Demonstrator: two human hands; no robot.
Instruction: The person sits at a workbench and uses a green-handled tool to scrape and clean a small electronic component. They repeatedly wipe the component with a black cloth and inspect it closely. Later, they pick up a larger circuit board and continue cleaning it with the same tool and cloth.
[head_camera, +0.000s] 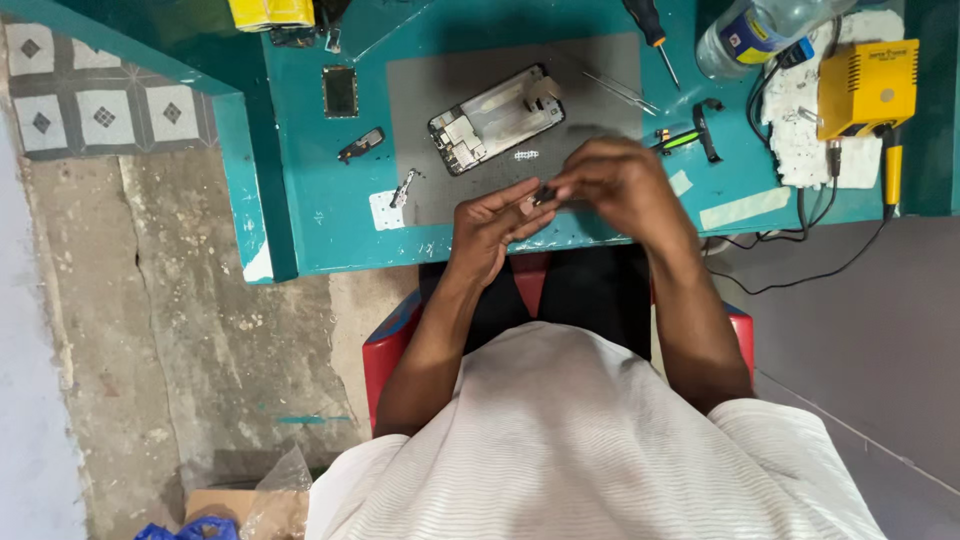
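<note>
Small dark part (543, 194) pinched between both hands' fingertips, left hand (492, 225), right hand (618, 183).

Opened phone (497, 118) lies on mat (600, 70), beyond both hands.

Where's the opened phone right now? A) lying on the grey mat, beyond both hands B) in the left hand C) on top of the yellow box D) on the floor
A: the opened phone lies on the grey mat, untouched, while the left hand and right hand meet nearer the table edge around a small dark part.
</note>
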